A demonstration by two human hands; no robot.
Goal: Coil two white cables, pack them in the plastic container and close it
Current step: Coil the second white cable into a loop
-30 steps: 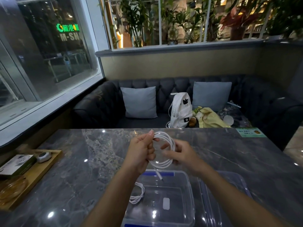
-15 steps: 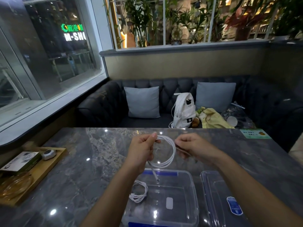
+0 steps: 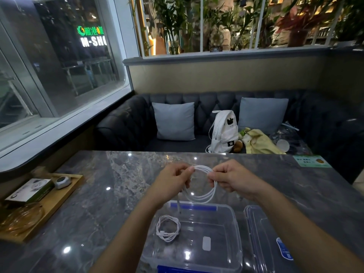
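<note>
**A:** What do your hands have?

**B:** Your left hand [image 3: 173,180] pinches the top of the white cable loop [image 3: 204,196], thumb and finger curled tight. Your right hand [image 3: 230,180] pinches the same loop on its other side, fingers curled too. Both hands hold it up in the air.

**A:** Where is the loop from your fingers?

**B:** It hangs down below your fingertips, between your two hands, standing up like a ring. Its loose end [image 3: 178,204] dangles under your left fingers and points down.

**A:** And the box?

**B:** The clear box [image 3: 235,219] sits open right under your fingers, a bit closer to you. The other cable [image 3: 168,227] is already coiled inside, below your left hand. The lid [image 3: 262,243] lies beside the box, under your right arm.

**A:** What comes next?

**B:** I think you tuck in the loose end, tip the loop flat and bring it straight down. The free room in the box is below your right fingers, so that hand is nearer. Hold on well, or the loop may spring open.
</note>
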